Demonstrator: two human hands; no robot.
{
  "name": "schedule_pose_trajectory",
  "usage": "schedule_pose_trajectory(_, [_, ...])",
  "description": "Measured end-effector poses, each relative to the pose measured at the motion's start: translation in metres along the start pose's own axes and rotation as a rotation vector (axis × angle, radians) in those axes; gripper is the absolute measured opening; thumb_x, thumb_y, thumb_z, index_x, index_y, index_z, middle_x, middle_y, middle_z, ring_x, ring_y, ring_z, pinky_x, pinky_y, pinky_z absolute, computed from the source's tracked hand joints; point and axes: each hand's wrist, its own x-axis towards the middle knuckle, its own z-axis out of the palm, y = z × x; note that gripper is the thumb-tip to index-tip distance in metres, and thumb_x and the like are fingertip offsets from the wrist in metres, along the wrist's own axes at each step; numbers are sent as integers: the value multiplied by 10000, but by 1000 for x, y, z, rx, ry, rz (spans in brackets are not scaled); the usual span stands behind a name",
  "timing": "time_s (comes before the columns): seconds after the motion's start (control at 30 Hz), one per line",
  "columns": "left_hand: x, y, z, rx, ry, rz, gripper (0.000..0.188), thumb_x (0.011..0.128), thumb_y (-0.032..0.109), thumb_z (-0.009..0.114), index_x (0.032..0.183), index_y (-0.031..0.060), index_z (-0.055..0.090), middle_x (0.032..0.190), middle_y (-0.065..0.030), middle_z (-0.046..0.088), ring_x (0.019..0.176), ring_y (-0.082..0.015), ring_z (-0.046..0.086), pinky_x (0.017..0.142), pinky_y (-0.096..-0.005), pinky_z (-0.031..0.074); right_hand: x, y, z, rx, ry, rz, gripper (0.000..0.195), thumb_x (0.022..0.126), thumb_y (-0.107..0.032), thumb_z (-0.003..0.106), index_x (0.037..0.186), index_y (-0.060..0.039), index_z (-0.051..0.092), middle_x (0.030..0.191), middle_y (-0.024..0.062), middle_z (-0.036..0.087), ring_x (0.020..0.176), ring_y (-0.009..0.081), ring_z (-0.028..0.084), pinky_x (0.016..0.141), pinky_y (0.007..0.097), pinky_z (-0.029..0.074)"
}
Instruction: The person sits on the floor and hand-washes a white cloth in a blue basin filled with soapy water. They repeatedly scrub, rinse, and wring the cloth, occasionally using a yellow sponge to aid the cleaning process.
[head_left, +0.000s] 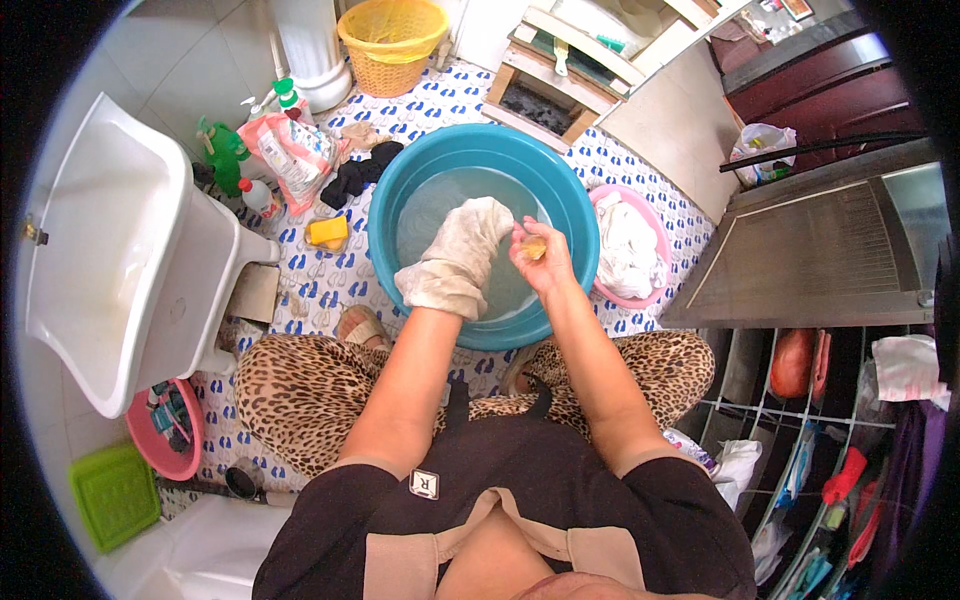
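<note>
A large teal plastic basin (386, 225) holding cloudy water stands on the floor before me. Over the basin, my left hand (480, 232) is inside a wet, off-white cloth (457, 262) that covers it to above the wrist, so its fingers are hidden. My right hand (544, 259), just right of the cloth, has its fingers curled round a small yellowish piece, apparently soap (533, 247). To the right, a pink basin (664, 240) holds bunched white cloth (626, 244). Left of the teal basin, a yellow soap bar (328, 229) rests on a small dish.
Black cloth (360, 174), a pink-and-white packet (292, 154) and several bottles lie or stand at the upper left. A white sink (172, 172) is at left. Beyond the basin are a yellow wastebasket (394, 71) and wooden rack (540, 90). Shelving (787, 409) stands at right.
</note>
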Motion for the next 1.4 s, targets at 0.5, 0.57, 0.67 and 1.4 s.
schedule_pose_trajectory(0.5, [-9,-18,25,-744,-301,-529,477,984,268,419,1419,72,417,1419,-164,471,1318,-198,461,1084,-330,369,-39,19,28,-726,-146,59,188,857,-166,635,1026,-138,557,843,-44,506,635,66,445,435,214,312])
schedule_pose_trajectory(0.57, [0,-6,-41,-478,-511,-488,471,994,264,405,1422,69,418,1440,-165,460,1330,-208,451,1091,-329,363,-60,27,39,-784,-214,72,214,860,-146,622,1063,-124,557,864,-44,530,609,43,450,424,177,298])
schedule_pose_trajectory(0.67, [20,18,-102,-120,-717,-334,444,1004,267,396,1394,62,454,1420,-164,489,1308,-247,472,1068,-339,389,-83,38,38,-901,-275,137,222,859,-181,638,1058,-103,582,814,-51,535,623,32,432,449,182,287])
schedule_pose_trajectory(1.4, [-9,11,-9,-1012,21,-123,541,988,347,327,1470,102,336,1556,-124,311,1444,-275,267,1185,-413,191,-44,46,53,-1578,-511,-1394,353,954,-227,473,1239,-56,594,1426,217,460,1370,355,390,1154,502,231])
